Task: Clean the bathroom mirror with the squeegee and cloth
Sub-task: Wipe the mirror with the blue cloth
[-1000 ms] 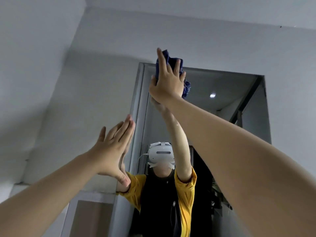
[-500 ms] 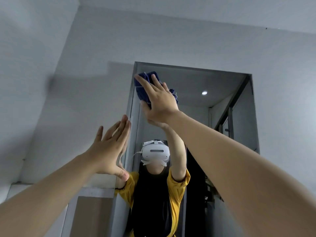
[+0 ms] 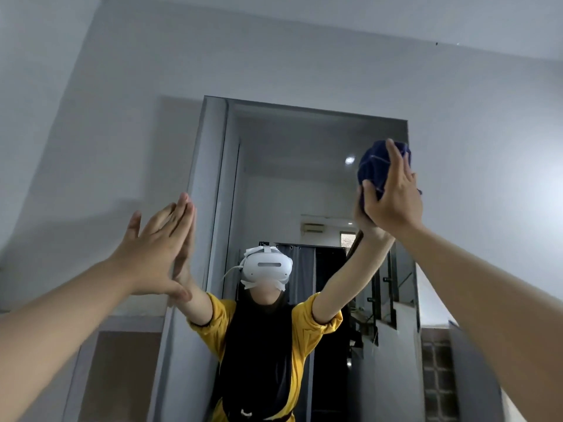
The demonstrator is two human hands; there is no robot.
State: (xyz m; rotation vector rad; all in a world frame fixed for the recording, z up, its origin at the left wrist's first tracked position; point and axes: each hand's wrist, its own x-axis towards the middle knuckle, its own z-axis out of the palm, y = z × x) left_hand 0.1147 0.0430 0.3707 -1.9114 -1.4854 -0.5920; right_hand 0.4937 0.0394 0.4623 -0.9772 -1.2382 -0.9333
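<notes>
Pale grey walls [image 3: 304,65] fill the view, and a tall mirror [image 3: 304,184] hangs at the centre, its frame running from about 12 o'clock down to 6 o'clock. At 2 o'clock, the right hand [image 3: 393,196] presses a bunched dark blue cloth [image 3: 376,166] against the glass near the mirror's upper right edge, fingers spread over the fabric and thumb wrapped around its left side. At 9 o'clock, the left hand [image 3: 158,254] is flat and empty, fingers extended together, palm laid against the mirror's left edge where it meets its own reflection. Reflected in the glass, the person wears a white headset [image 3: 267,266] and yellow sleeves [image 3: 316,327], both arms raised.
</notes>
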